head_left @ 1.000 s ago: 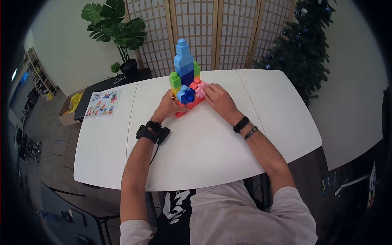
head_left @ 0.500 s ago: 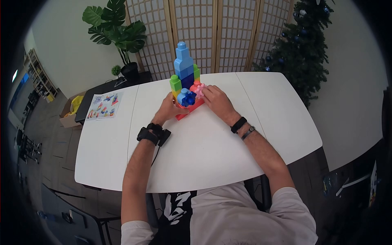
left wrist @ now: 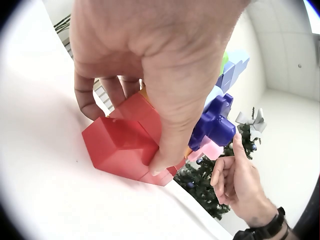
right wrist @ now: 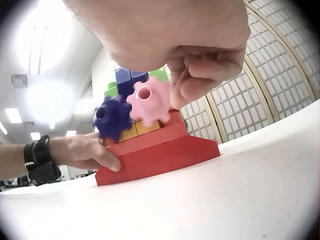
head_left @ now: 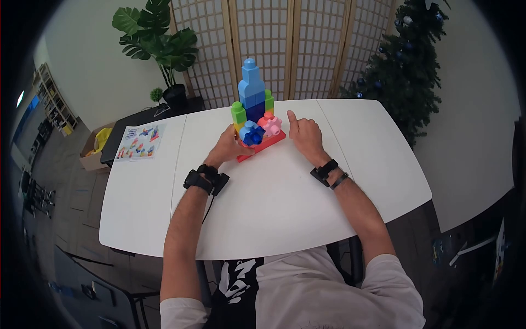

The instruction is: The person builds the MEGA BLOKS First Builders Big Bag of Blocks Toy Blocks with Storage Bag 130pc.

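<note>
A tower of toy building blocks [head_left: 252, 90] stands on a long red base [head_left: 267, 143], with blue, green and yellow blocks stacked up. On its front sit a dark blue gear [head_left: 252, 134] and a pink gear [head_left: 271, 125]. My left hand [head_left: 226, 148] grips the left end of the base; in the left wrist view its thumb [left wrist: 172, 130] presses on the red surface. Just right of the pink gear, my right hand [head_left: 308, 138] holds nothing, one digit extended and the other fingers loosely bent. In the right wrist view, bent fingers [right wrist: 205, 75] overlap the pink gear's edge.
A printed sheet [head_left: 138, 142] with pictures of block models lies on the white table [head_left: 263, 214] at the left. Behind the table are a folding screen [head_left: 315, 49] and a potted plant [head_left: 174, 96], with a decorated tree [head_left: 405, 71] at the back right.
My right hand has let go of the pink gear and drawn off to the right, so more of the gear shows. The left hand still holds the base.
</note>
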A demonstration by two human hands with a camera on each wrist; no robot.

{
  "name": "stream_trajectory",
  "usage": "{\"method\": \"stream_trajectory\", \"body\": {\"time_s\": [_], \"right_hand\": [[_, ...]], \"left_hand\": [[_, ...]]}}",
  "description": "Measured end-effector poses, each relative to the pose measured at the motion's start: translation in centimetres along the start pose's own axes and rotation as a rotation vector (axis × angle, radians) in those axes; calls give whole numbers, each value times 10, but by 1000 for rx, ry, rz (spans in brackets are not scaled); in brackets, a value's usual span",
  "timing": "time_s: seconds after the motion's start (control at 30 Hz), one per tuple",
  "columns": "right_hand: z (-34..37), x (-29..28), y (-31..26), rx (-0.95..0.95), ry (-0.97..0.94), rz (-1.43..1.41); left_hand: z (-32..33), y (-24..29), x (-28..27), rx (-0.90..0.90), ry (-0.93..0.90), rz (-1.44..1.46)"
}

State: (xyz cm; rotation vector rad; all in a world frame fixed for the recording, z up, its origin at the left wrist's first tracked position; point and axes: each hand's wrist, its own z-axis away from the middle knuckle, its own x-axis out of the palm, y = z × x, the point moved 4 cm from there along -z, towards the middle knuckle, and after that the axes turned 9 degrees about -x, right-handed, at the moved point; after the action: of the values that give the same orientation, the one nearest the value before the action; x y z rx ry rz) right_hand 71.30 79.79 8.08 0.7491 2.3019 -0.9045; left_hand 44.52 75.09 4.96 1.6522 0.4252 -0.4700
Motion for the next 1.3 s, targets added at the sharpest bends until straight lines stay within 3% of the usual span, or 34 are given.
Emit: {"method": "stream_trajectory", "body": {"time_s": [0.13, 0.23, 0.33, 0.4, 0.93, 1.13, 1.2, 1.23, 1.3], "right_hand": [[-1, -8, 2, -4, 0, -5], [1, -6, 7, 75, -60, -158], [9, 9, 15, 31, -168, -306], [13, 10, 6, -63, -394, -310], [13, 8, 9, -80, -403, -301], [11, -2, 11, -52, -495, -370], [10, -1, 17, -88, -419, -392], [5, -2, 17, -86, -424, -395], [-14, -14, 14, -7, -211, -440]], "left_hand": [[-1, 7, -3, 60, -24, 15], [-7, 0, -6, 64, 4, -57], [-9, 3, -8, 41, -32, 11], [-13, 2, -7, -15, -75, -7], [-3, 9, -8, 10, -104, -58], [5, 18, -24, -94, -260, -3], [-5, 17, -39, -55, -146, 252], [-5, 31, -45, 5, -84, 230], [-9, 48, -50, 37, -26, 244]]}}
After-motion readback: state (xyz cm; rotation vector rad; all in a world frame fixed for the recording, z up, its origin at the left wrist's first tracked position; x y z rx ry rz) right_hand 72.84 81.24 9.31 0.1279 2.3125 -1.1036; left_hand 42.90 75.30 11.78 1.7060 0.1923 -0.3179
